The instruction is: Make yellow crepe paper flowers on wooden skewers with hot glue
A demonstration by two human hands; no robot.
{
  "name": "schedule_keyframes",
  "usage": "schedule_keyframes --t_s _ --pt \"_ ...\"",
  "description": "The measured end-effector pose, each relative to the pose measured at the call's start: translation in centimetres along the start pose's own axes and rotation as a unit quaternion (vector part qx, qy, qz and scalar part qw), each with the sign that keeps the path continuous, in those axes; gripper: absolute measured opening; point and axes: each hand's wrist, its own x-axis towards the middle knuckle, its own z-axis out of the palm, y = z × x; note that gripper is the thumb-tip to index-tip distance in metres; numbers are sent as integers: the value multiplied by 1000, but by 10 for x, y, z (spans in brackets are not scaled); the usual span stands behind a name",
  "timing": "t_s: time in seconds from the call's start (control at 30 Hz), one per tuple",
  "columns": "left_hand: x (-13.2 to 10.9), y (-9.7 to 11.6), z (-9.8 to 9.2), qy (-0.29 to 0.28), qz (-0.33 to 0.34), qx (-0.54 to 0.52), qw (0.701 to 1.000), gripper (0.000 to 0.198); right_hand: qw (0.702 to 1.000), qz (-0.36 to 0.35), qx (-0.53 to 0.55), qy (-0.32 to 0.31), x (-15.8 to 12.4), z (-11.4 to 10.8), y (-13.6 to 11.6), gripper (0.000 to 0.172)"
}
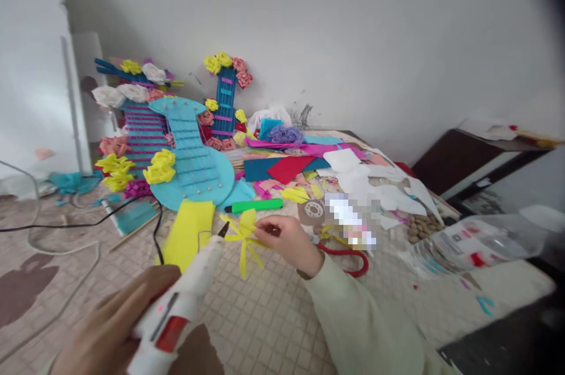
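My left hand (pixel 117 319) is wrapped round a white hot glue gun (pixel 196 281), whose dark nozzle points up and to the right. Close to that nozzle is a yellow crepe paper flower cutout (pixel 244 254) with narrow petals spread out. The fingertips of my right hand (pixel 289 241) pinch it by its right side. Whether the nozzle touches the paper I cannot tell. Behind the gun lies a yellow paper sheet (pixel 189 225). A green marker (pixel 257 205) rests just beyond the cutout.
A light-blue guitar-shaped board (pixel 194 169) with paper flowers stands at the back left. Scissors with a red handle (pixel 359 263) lie right of my right hand. A black cable (pixel 88 224) crosses the left side. Paper scraps (pixel 397 192) and a plastic container (pixel 468 242) are at right.
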Motion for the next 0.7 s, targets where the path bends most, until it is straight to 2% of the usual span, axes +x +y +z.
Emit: schedule_keyframes --t_s 0.1,0.17,0.4,0.57,0.7 --pt "-1 13 7 -32 62 -3 998 46 1000 0 4 -4 -1 -2 -2 12" --pt "0 14 12 -43 81 8 996 48 1000 -3 4 -8 -2 -4 -3 13" --pt "14 22 18 -52 161 72 983 28 1000 -28 -7 -3 -2 -2 1 12" --pt "17 26 19 -59 172 74 981 29 999 -38 -21 -5 -2 -1 3 13" --pt "15 23 23 -69 154 62 984 31 999 -44 -26 -14 -2 -2 3 13"
